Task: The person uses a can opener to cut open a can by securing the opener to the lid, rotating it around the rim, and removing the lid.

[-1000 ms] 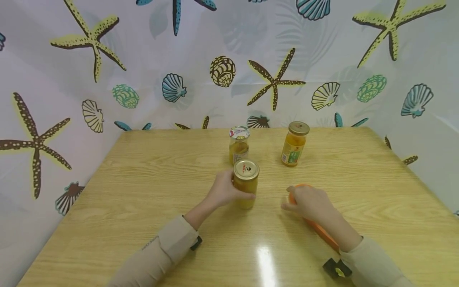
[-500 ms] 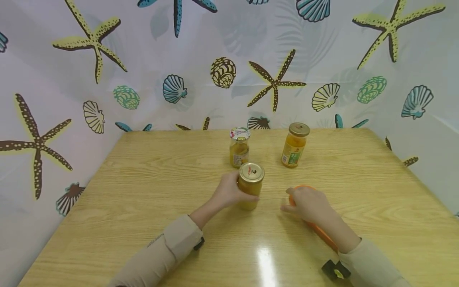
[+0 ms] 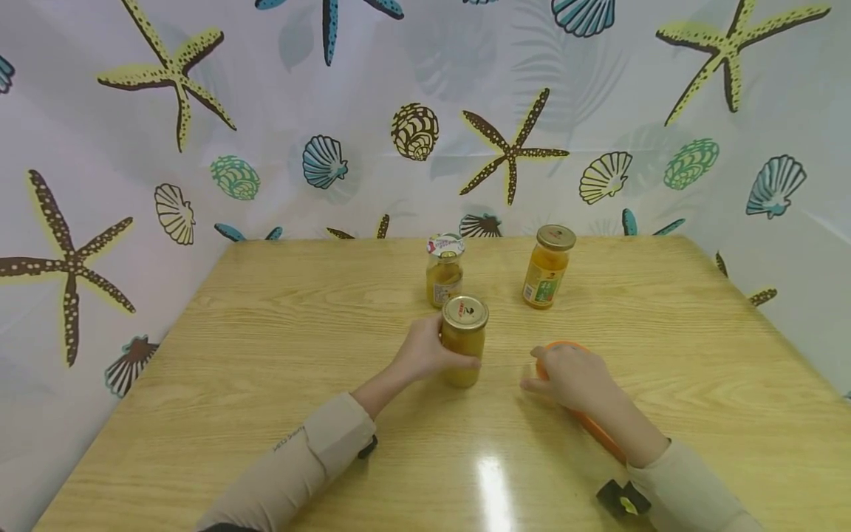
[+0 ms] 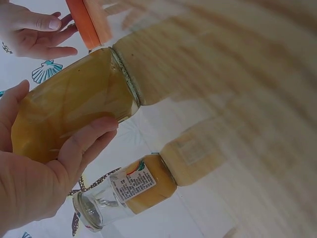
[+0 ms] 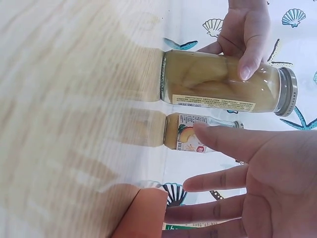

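Observation:
My left hand (image 3: 425,351) grips a large glass jar (image 3: 463,341) with a gold lid, fingers and thumb around its side; pale yellow fruit in liquid fills it. The jar stands upright, its base meeting its own reflection in the left wrist view. To the right, my right hand (image 3: 575,377) reaches over an orange object (image 3: 601,437), rounded at its far end with a long straight edge running toward the sleeve. In the right wrist view the fingers (image 5: 218,181) are spread and extended, and the lower ones overlap the orange object (image 5: 143,213). The hand hides much of it.
Behind the large jar stands a smaller jar (image 3: 445,272) with a patterned white lid, partly overlapped by it. Farther right, a gold-lidded jar (image 3: 548,267) holds orange fruit. Patterned cloth (image 3: 372,96) hangs at the back and sides of the wooden table (image 3: 279,325).
My left hand and the large jar shifted slightly to the right in the first half second, then stayed almost in place. The right hand and the orange object have barely moved.

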Demonstrator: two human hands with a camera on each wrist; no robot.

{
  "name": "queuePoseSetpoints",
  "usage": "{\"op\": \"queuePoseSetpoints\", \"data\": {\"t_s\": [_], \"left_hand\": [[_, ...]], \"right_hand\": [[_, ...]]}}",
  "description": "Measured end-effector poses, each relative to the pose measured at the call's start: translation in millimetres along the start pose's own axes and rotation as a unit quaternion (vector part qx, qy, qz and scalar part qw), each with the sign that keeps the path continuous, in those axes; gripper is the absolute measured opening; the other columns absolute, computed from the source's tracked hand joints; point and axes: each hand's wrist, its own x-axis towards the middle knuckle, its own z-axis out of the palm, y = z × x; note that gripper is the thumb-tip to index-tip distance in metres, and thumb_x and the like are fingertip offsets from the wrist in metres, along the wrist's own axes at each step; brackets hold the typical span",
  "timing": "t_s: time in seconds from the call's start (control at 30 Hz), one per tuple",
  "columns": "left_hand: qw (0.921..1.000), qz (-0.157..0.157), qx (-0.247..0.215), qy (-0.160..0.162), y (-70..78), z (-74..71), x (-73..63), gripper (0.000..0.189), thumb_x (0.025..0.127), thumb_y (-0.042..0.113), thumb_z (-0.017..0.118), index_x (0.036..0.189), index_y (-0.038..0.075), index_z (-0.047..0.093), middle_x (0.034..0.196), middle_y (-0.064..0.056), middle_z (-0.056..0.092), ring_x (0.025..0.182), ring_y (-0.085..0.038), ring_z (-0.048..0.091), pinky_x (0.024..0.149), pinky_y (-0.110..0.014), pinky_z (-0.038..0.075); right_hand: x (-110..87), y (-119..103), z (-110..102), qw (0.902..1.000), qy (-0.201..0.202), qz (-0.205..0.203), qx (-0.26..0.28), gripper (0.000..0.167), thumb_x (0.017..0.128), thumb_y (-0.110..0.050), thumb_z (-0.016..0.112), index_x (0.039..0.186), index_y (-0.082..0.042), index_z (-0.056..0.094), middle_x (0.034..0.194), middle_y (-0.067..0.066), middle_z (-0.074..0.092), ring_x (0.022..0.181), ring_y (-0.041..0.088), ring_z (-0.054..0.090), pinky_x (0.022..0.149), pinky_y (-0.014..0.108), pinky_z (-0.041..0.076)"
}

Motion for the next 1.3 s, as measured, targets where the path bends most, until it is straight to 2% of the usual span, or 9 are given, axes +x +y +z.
{"op": "queuePoseSetpoints", "data": {"t_s": [0.1, 0.2, 0.27, 0.43, 0.53, 0.77, 1.0, 1.2, 1.3], "left_hand": [[1.0000, -0.002, 0.002, -0.002, 0.8, -0.4, -0.1, 0.068, 0.061, 0.026, 0.083, 0.118, 0.005, 0.052, 0.114, -0.007, 0.058, 0.102, -0.020, 0.054, 0.084, -0.031, 0.045], [1.0000, -0.008, 0.002, -0.004, 1.2, -0.6, -0.4, 0.069, 0.062, 0.026, 0.082, 0.119, 0.005, 0.051, 0.115, -0.007, 0.057, 0.104, -0.020, 0.054, 0.085, -0.032, 0.044], [0.9999, -0.010, 0.002, -0.004, 1.1, -0.8, -0.4, 0.069, 0.062, 0.026, 0.082, 0.120, 0.005, 0.050, 0.116, -0.008, 0.056, 0.105, -0.021, 0.053, 0.086, -0.033, 0.044], [0.9998, -0.016, 0.001, -0.009, -0.8, 0.5, -0.2, 0.068, 0.063, 0.026, 0.081, 0.121, 0.007, 0.049, 0.117, -0.006, 0.055, 0.105, -0.020, 0.052, 0.086, -0.034, 0.043], [0.9999, -0.013, -0.003, -0.010, -1.6, 1.6, -0.5, 0.067, 0.064, 0.026, 0.081, 0.120, 0.008, 0.050, 0.116, -0.005, 0.056, 0.105, -0.020, 0.052, 0.087, -0.033, 0.043], [0.9999, 0.002, -0.005, -0.010, -1.4, 2.7, -2.2, 0.067, 0.064, 0.025, 0.081, 0.120, 0.007, 0.049, 0.116, -0.006, 0.056, 0.105, -0.020, 0.052, 0.088, -0.034, 0.042], [0.9998, 0.014, -0.003, -0.011, -2.2, 2.9, -2.0, 0.068, 0.064, 0.025, 0.081, 0.121, 0.007, 0.049, 0.116, -0.006, 0.056, 0.105, -0.020, 0.053, 0.088, -0.033, 0.042], [0.9999, 0.006, 0.000, -0.013, -2.0, 1.9, -1.9, 0.069, 0.064, 0.024, 0.081, 0.122, 0.008, 0.048, 0.119, -0.006, 0.055, 0.107, -0.019, 0.051, 0.090, -0.034, 0.041], [0.9999, 0.004, -0.001, -0.014, -1.4, 1.1, -2.2, 0.069, 0.065, 0.025, 0.081, 0.123, 0.008, 0.048, 0.119, -0.006, 0.054, 0.108, -0.019, 0.051, 0.090, -0.034, 0.040]], "right_hand": [[-1.6, 1, -1, 0.9999, -0.009, 0.013, 0.006, 0.046, 0.076, -0.037, 0.068, 0.102, 0.000, 0.060, 0.090, 0.011, 0.062, 0.079, 0.027, 0.059, 0.051, 0.039, 0.047], [-4.9, 4, -1, 0.9996, -0.012, 0.024, 0.010, 0.046, 0.076, -0.036, 0.069, 0.102, 0.001, 0.060, 0.095, 0.013, 0.062, 0.069, 0.021, 0.057, 0.044, 0.033, 0.044], [-7.6, 6, -2, 0.9992, -0.014, 0.037, 0.008, 0.046, 0.076, -0.037, 0.069, 0.101, 0.001, 0.059, 0.092, 0.013, 0.062, 0.064, 0.018, 0.055, 0.041, 0.030, 0.042], [-18.7, 13, -3, 0.9977, -0.035, 0.058, -0.004, 0.052, 0.074, -0.040, 0.070, 0.100, 0.003, 0.056, 0.065, 0.004, 0.050, 0.051, 0.015, 0.045, 0.037, 0.025, 0.036], [-26.1, 17, -1, 0.9972, -0.046, 0.059, -0.008, 0.055, 0.072, -0.041, 0.070, 0.100, 0.004, 0.055, 0.058, 0.001, 0.041, 0.047, 0.013, 0.040, 0.037, 0.023, 0.032], [-39.0, 29, 2, 0.9933, -0.065, 0.092, 0.028, 0.055, 0.073, -0.043, 0.069, 0.095, 0.005, 0.053, 0.061, 0.003, 0.042, 0.048, 0.015, 0.040, 0.038, 0.023, 0.034], [-58.1, 35, 1, 0.9933, -0.056, 0.090, 0.048, 0.057, 0.072, -0.042, 0.070, 0.091, 0.008, 0.052, 0.055, 0.001, 0.041, 0.042, 0.012, 0.040, 0.036, 0.021, 0.033], [-70.6, 41, 1, 0.9925, -0.069, 0.090, 0.045, 0.049, 0.072, -0.046, 0.068, 0.073, -0.001, 0.048, 0.051, -0.001, 0.039, 0.039, 0.009, 0.037, 0.036, 0.019, 0.030], [-74.2, 42, 1, 0.9894, -0.092, 0.104, 0.043, 0.051, 0.070, -0.051, 0.067, 0.071, -0.005, 0.045, 0.053, -0.001, 0.039, 0.042, 0.010, 0.037, 0.038, 0.019, 0.029]]}}
